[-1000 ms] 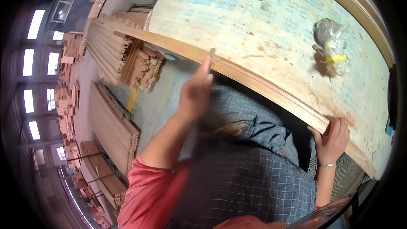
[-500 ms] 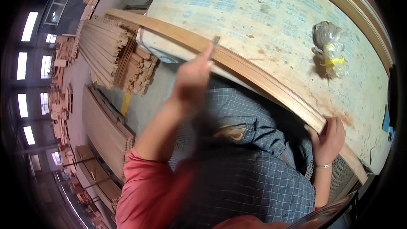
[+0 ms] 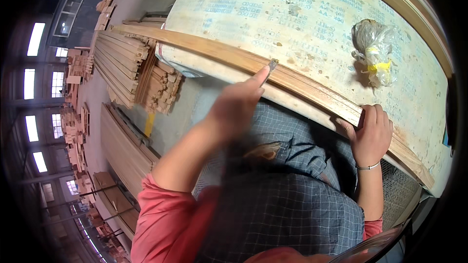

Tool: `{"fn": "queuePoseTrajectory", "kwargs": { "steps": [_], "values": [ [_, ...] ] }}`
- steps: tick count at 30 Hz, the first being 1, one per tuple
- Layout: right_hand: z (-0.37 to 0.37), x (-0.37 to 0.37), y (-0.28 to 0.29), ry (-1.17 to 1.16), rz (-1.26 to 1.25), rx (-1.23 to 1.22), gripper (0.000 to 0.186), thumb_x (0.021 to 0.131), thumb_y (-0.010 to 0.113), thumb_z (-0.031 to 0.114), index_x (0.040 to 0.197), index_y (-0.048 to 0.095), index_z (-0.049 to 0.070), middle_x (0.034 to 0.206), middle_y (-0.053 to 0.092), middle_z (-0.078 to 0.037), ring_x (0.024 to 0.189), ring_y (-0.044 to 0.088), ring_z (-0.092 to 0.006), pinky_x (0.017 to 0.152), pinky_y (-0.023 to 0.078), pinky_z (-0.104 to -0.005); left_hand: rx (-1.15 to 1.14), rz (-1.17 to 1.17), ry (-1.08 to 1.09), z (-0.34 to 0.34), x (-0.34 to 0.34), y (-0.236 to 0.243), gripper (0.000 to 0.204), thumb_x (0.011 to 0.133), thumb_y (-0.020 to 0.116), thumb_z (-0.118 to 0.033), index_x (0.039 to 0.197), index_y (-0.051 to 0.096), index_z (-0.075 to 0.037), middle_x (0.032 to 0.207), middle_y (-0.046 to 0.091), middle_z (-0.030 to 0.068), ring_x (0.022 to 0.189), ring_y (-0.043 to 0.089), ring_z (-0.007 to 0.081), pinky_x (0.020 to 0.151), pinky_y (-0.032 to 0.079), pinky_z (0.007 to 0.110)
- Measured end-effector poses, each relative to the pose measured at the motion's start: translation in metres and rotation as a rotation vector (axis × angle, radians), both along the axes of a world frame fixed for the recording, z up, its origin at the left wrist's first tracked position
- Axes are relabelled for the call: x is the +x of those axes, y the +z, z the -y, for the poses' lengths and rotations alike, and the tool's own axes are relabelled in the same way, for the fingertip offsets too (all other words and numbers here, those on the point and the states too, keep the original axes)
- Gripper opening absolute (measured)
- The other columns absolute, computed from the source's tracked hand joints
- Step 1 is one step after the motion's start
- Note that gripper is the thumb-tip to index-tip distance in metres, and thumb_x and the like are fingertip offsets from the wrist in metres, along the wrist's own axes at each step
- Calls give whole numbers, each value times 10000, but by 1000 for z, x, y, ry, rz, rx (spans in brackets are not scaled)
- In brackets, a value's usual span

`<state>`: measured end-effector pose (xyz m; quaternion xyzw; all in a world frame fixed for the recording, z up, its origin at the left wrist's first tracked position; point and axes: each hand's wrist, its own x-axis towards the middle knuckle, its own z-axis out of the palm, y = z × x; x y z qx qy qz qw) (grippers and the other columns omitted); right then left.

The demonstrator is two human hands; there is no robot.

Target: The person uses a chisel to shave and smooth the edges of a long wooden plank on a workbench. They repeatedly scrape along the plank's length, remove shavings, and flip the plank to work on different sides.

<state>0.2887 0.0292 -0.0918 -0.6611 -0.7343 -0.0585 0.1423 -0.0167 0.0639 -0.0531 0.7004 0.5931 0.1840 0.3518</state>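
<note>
A long, profiled wooden moulding (image 3: 312,91) lies along the near edge of the worktable. My left hand (image 3: 234,107) is closed around a narrow metal scraper (image 3: 268,73), its index finger stretched along the blade. The scraper's tip, with a brownish smear on it, meets the moulding's upper face near the middle of its length. Farther right, my right hand (image 3: 371,134) grips the moulding, with fingers bent over its top and the thumb at the near side. A bracelet circles that wrist.
On the pale, printed tabletop (image 3: 234,5) sits a crumpled clear plastic bag (image 3: 374,51) with a yellow band. More mouldings (image 3: 404,7) run along the far edge. Stacked wooden strips (image 3: 119,70) and long boards (image 3: 124,148) lie to the left of the table.
My left hand has moved right along the moulding with the scraper. My right hand appears slightly higher and farther left, its fingers now over the moulding. The whole view has shifted a little.
</note>
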Motion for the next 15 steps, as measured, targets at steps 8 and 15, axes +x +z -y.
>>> {"fn": "queuePoseTrajectory", "kwargs": {
  "steps": [8,15],
  "values": [
    [-2,2,-4,24,-3,57,542,681,736,532,901,564,68,858,543,-94,785,540,-291,712,416,-393,-58,-218,541,-34,-52,2,438,987,536,-186,1417,500,-111,1000,692,204,813,645,215,811,506,310],
    [-3,2,-2,9,0,35,536,667,745,524,880,556,69,836,532,-89,766,531,-283,713,418,-388,27,-136,130,-26,7,6,426,990,517,-160,1397,490,-35,1245,595,279,1183,594,361,996,434,329]
  ]
}}
